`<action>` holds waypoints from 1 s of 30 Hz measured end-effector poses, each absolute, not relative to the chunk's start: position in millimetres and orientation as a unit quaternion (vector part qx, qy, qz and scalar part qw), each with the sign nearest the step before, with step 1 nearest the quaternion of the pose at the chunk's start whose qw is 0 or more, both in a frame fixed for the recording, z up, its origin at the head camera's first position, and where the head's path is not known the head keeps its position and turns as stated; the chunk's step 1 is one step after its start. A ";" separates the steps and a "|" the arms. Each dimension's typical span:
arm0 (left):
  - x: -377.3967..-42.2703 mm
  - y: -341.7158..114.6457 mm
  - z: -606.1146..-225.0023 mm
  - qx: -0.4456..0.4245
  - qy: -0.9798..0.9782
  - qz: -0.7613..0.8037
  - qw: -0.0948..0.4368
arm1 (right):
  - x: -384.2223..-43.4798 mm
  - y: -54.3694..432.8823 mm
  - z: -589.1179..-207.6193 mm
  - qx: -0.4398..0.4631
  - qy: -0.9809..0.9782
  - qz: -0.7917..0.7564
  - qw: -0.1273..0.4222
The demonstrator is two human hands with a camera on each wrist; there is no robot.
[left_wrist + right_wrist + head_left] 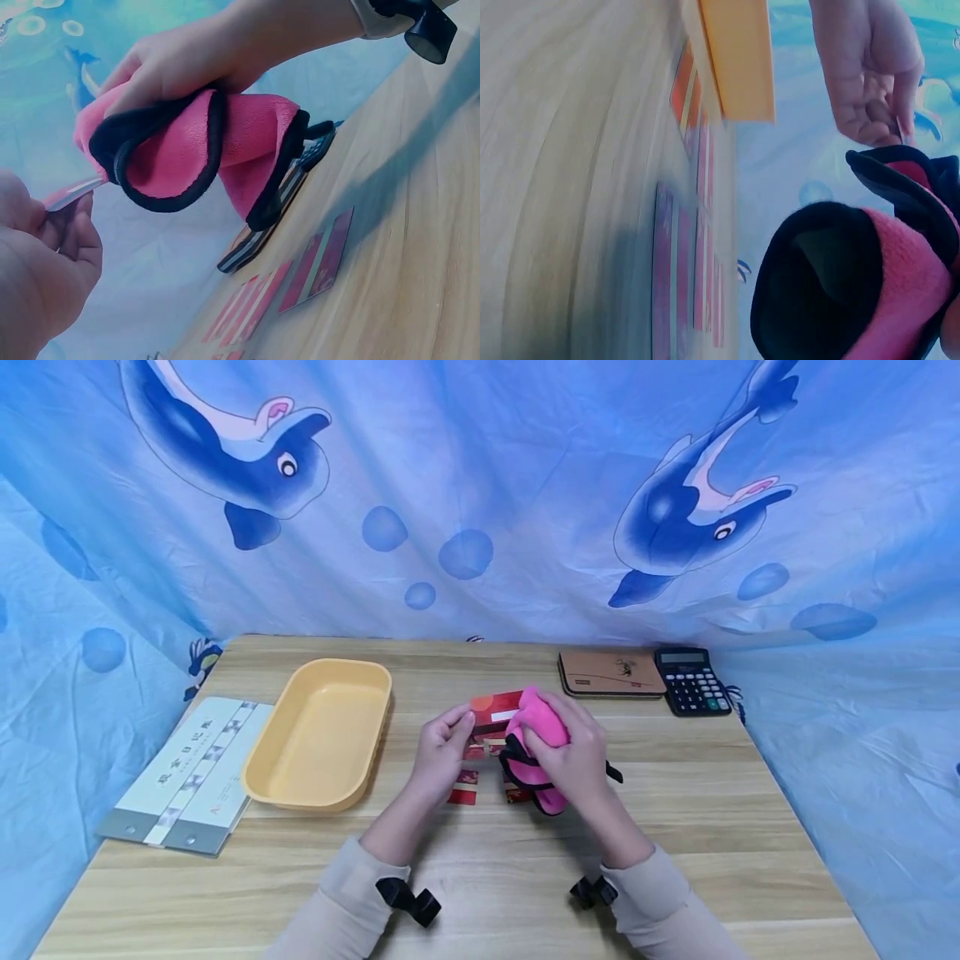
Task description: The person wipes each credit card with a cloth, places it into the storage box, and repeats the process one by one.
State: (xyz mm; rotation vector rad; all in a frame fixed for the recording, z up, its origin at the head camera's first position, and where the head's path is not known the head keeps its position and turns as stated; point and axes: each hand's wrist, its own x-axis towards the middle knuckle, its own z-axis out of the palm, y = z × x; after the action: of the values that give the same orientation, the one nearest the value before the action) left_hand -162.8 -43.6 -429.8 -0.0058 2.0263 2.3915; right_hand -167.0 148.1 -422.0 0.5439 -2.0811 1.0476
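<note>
My left hand (441,747) pinches a red bank-style card (495,703) by its left end, up above the table. With my right hand (573,747) I grip a bunched pink cloth (546,725) edged in black, pressed over the card's right end. Folds of the pink cloth (180,161) hang below the right hand in the left wrist view, and cover part of the card. Under both hands, several red cards (463,795) with pale stripes lie on the table. Two of these striped cards (319,262) show side by side in the left wrist view.
A yellow plastic tray (381,693) stands left of the hands, beside a grey-white ledger folder (191,768). At the back right lie a brown wallet (607,672) and a black calculator (692,683). A blue dolphin-print curtain (525,485) hangs behind the wooden table (675,793).
</note>
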 end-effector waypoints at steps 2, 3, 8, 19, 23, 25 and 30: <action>-162.8 -42.5 -429.2 0.004 0.647 0.762 0.000 | -165.6 149.1 -421.7 0.210 -0.811 0.402 0.368; -162.3 -41.2 -428.8 0.008 0.646 0.763 0.001 | -164.6 148.3 -421.3 0.212 -0.813 0.395 0.371; -160.3 -32.1 -431.5 0.031 0.654 0.756 0.001 | -161.6 137.8 -422.8 0.237 -0.808 0.375 0.387; -158.0 -26.2 -435.7 0.066 0.671 0.739 -0.002 | -155.3 127.1 -416.1 0.265 -0.800 0.383 0.380; -157.5 -31.5 -435.4 0.042 0.665 0.746 0.003 | -160.5 137.4 -415.9 0.249 -0.803 0.393 0.373; -157.3 -34.1 -435.1 0.030 0.664 0.747 0.002 | -163.6 143.2 -417.1 0.238 -0.806 0.393 0.373; -157.1 -35.2 -434.1 0.029 0.659 0.751 0.000 | -166.3 146.3 -418.2 0.226 -0.809 0.387 0.380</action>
State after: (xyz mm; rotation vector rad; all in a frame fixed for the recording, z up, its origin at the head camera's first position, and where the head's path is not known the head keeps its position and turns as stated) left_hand -157.1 -35.2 -434.1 0.0896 2.0715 2.3600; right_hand -166.3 146.3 -418.2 0.5762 -2.0655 0.9880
